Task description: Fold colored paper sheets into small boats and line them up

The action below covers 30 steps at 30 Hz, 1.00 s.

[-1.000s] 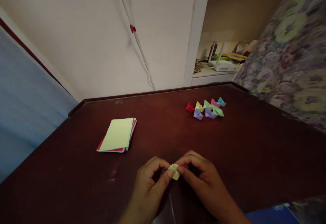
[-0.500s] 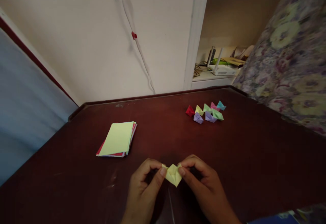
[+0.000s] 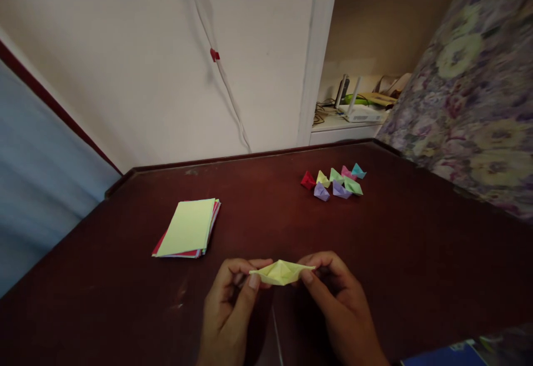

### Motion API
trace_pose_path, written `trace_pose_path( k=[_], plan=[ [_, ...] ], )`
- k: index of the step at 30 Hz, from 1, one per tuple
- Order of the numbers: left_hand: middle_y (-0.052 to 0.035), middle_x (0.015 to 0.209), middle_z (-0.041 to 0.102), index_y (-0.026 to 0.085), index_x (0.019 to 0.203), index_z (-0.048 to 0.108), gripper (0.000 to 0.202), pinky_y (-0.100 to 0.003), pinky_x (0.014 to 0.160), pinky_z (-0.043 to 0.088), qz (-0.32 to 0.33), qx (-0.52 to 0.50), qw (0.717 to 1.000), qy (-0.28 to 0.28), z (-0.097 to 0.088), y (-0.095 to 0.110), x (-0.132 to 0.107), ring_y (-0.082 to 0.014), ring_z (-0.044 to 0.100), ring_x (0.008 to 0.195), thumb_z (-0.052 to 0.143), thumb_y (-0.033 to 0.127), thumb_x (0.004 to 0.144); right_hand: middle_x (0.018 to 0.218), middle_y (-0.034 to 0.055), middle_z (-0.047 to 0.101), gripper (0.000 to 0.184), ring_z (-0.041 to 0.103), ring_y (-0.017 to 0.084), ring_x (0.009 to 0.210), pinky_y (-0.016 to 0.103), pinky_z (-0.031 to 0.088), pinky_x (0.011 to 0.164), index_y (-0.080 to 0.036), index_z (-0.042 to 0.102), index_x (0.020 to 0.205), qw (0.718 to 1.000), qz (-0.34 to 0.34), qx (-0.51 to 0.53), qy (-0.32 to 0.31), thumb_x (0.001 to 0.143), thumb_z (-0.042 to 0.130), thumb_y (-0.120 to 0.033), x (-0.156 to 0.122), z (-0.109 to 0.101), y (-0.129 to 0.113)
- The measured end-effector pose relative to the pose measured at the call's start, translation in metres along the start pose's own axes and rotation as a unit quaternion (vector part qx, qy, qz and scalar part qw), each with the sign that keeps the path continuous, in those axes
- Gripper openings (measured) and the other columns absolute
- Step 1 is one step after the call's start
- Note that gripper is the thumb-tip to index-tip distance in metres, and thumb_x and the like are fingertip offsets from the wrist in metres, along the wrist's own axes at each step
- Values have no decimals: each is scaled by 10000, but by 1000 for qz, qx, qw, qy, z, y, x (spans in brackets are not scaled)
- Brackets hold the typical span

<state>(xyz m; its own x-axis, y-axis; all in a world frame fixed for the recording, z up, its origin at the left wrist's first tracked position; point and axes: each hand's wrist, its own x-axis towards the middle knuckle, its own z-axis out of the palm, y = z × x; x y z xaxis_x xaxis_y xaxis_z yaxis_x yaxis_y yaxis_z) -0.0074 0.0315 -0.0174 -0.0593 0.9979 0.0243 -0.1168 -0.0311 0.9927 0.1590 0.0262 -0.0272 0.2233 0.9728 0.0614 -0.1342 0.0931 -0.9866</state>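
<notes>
Between my two hands is a small pale yellow paper boat (image 3: 282, 272), long and pointed at both ends with a peak in its middle. My left hand (image 3: 231, 305) pinches its left end between thumb and fingers. At the other end, the thumb and fingers of my right hand (image 3: 339, 299) close on the right tip. Both hands hold the boat just above the dark red table (image 3: 137, 310), near its front.
Several small folded paper boats (image 3: 341, 189) in mixed colours stand at the back right. A stack of coloured paper sheets (image 3: 187, 227) lies on the left. Behind are a wall with a white cable (image 3: 227, 88) and a shelf with a router (image 3: 362, 113). A flowered curtain (image 3: 470, 105) hangs at right.
The yellow paper has opened out from a compact diamond shape into a long, flat boat. My hands have moved slightly apart, each keeping hold of its end.
</notes>
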Motion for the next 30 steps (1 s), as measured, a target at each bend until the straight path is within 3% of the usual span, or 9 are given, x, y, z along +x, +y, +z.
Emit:
trace_pose_path(
  k=[5, 14, 20, 30],
  plan=[
    [-57, 1017, 793, 226, 831, 665, 144, -302, 833, 548, -19, -49, 999, 0, 1, 0, -1, -226, 725, 915, 721, 350, 877, 778, 27, 698, 198, 630, 190, 749, 263, 522, 689, -229, 666, 785, 998, 34, 51, -9, 831, 738, -408, -1, 1, 1],
    [-25, 850, 771, 216, 833, 652, 191, -302, 733, 557, -64, -182, 981, -1, 5, 1, 3, -197, 723, 759, 799, 335, 810, 648, -2, 695, 257, 633, 175, 666, 269, 495, 677, -228, 604, 782, 979, 98, 177, -26, 812, 784, -410, -1, 9, 4],
    [-54, 840, 797, 206, 846, 641, 200, -362, 747, 574, -70, -215, 974, -18, 5, 2, 2, -215, 736, 702, 793, 332, 814, 631, 3, 692, 286, 619, 173, 629, 275, 477, 639, -218, 600, 777, 970, 123, 208, -19, 775, 817, -404, -1, 13, 2],
    [-53, 837, 804, 194, 833, 643, 161, -308, 685, 582, -105, -251, 962, -38, 7, 11, 4, -213, 754, 720, 785, 270, 832, 629, 0, 696, 247, 623, 169, 635, 296, 488, 687, -212, 589, 788, 966, 127, 222, -49, 834, 767, -377, -2, 14, 2]
  ],
)
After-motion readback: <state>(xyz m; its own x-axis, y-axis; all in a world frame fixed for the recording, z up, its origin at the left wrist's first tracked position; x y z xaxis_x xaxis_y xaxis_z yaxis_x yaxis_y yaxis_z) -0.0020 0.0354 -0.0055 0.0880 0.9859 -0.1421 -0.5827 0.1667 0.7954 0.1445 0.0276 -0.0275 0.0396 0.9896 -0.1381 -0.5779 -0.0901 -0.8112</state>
